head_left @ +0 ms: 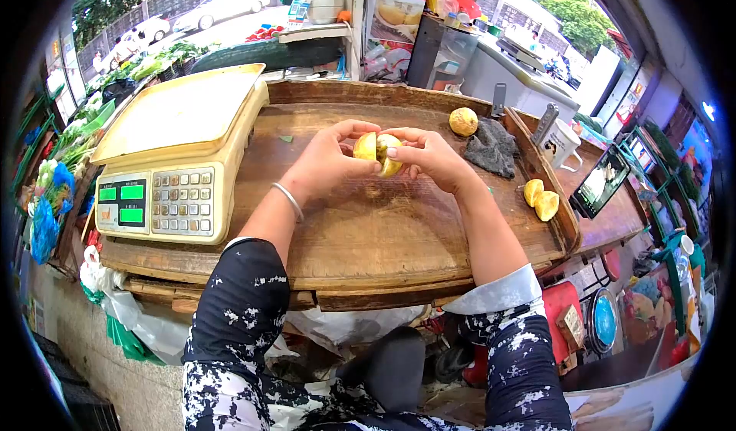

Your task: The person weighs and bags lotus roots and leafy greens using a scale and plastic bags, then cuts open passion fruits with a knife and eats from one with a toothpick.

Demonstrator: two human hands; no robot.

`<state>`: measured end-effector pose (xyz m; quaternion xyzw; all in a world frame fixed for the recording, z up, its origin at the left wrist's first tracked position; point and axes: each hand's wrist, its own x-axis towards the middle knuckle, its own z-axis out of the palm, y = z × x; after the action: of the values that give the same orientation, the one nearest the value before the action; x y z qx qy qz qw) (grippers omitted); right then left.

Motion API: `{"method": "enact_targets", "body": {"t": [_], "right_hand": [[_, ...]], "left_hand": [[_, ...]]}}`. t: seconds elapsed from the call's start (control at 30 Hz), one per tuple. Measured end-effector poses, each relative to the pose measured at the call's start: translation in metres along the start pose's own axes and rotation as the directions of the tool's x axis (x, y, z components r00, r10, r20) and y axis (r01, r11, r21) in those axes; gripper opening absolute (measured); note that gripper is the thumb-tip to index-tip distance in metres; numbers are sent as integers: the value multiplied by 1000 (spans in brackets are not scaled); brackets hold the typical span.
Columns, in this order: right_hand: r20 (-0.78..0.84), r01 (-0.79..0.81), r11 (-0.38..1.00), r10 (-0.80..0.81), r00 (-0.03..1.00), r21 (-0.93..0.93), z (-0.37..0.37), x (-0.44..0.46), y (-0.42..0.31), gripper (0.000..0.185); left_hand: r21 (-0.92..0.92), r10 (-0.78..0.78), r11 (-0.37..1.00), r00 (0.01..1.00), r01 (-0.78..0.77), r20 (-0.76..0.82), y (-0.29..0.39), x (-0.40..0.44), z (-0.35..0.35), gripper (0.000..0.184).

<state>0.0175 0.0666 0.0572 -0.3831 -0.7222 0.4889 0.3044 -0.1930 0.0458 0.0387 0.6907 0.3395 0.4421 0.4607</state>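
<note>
Above the middle of the wooden tray table, both of my hands are closed on a yellow fruit that looks like a passion fruit, split open. My left hand, with a bangle on its wrist, grips the left piece. The right piece is in my right hand, its thumb at the opening. Greenish pulp shows between the pieces, which are still close together. To the right lie a whole yellow fruit and two cut pieces of such fruit.
A scale with green displays takes up the table's left side. A dark grey cloth lies near the raised right rim, close to a knife handle. Beyond that rim are a white mug and a phone.
</note>
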Motion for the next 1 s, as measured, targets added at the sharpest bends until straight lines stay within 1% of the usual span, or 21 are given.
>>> {"method": "enact_targets", "body": {"t": [0.03,0.1,0.13,0.2,0.23,0.3,0.33,0.37,0.4,0.43,0.5,0.53,0.57,0.6,0.67,0.7,0.77,0.8,0.87,0.93,1.0], "right_hand": [[2,3,1000,-3,1000,2,-1,1,4,54],[-7,-28,993,29,1000,116,-1,1,8,52],[-7,-26,993,27,1000,116,-3,1,10,52],[47,-63,953,51,998,298,-6,2,12,46],[45,-56,953,45,998,299,-7,2,13,46],[41,-29,918,13,999,396,-5,-1,10,42],[82,-51,914,19,996,403,-7,-1,9,51],[83,-47,915,15,996,400,-9,0,13,51],[93,-44,870,-2,996,490,-10,3,18,52],[101,-45,817,-17,995,575,-11,4,23,52],[113,-33,792,-46,993,609,-7,3,20,53],[114,-42,726,-50,992,686,-5,2,19,54],[115,-52,654,-54,992,755,-2,2,17,55],[115,-50,656,-55,992,753,0,2,17,55],[94,-35,540,-82,992,841,7,2,14,56],[93,-33,544,-84,992,839,10,1,12,56],[42,-3,434,-81,996,901,17,-2,7,54],[39,1,435,-82,996,901,19,-2,6,54],[76,-28,321,-140,987,947,22,-2,4,54],[98,-46,284,-169,981,958,24,-3,4,54],[119,-68,246,-199,973,967,22,-3,4,54]], "left_hand": [[3,0,1000,1000,0,-2,0,-1,-1,54],[-68,-50,996,999,50,2,-1,-1,-2,54],[-66,-49,997,999,49,2,-1,-2,-4,54],[-344,-98,933,995,104,36,-2,-1,-7,50],[-339,-95,935,995,101,36,-2,0,-7,50],[-480,-103,871,994,104,28,-2,0,-8,47],[-477,-99,874,995,99,25,-1,0,-8,47],[-588,-88,804,995,93,37,-1,0,-8,46],[-689,-75,720,996,88,49,0,0,-8,46],[-689,-72,720,996,85,47,0,-1,-8,46],[-797,-38,598,997,79,71,1,-2,-9,48],[-798,-35,598,997,77,70,1,-2,-9,48],[-826,-45,556,996,91,80,4,-2,-8,49],[-852,-55,512,994,105,89,5,-3,-8,50],[-855,-25,508,994,104,106,1,-3,-10,51],[-856,1,506,992,107,125,0,-2,-11,52],[-861,51,502,992,78,120,-1,-1,-8,53],[-867,95,496,989,52,114,-1,-1,-5,54],[-879,106,474,989,44,107,3,-2,0,54],[-892,115,451,989,34,96,5,-3,2,54],[-895,169,445,978,36,123,6,-4,2,54]]}}
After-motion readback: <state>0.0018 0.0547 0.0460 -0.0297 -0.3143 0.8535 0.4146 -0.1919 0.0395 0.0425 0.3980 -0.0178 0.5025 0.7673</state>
